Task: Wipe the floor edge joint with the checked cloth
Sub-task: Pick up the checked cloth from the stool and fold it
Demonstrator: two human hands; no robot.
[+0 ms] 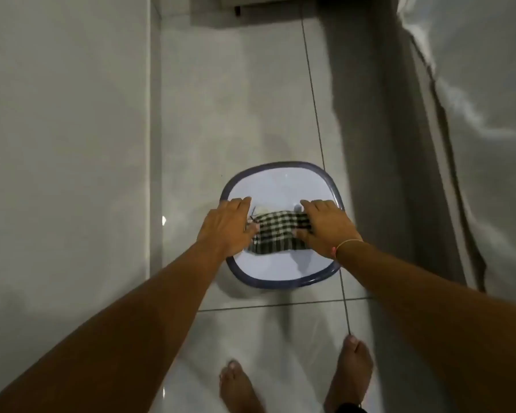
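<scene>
A dark-and-white checked cloth is stretched between my two hands above a pale basin with a dark blue rim that stands on the tiled floor. My left hand grips the cloth's left end and my right hand grips its right end. The cloth's middle sags a little over the basin. The floor edge joint runs along the foot of the grey wall on the left, apart from the cloth.
My bare feet stand on glossy grey tiles just behind the basin. A grey wall closes the left side. A pale draped fabric hangs along the right. A low dark-shadowed ledge lies at the far end.
</scene>
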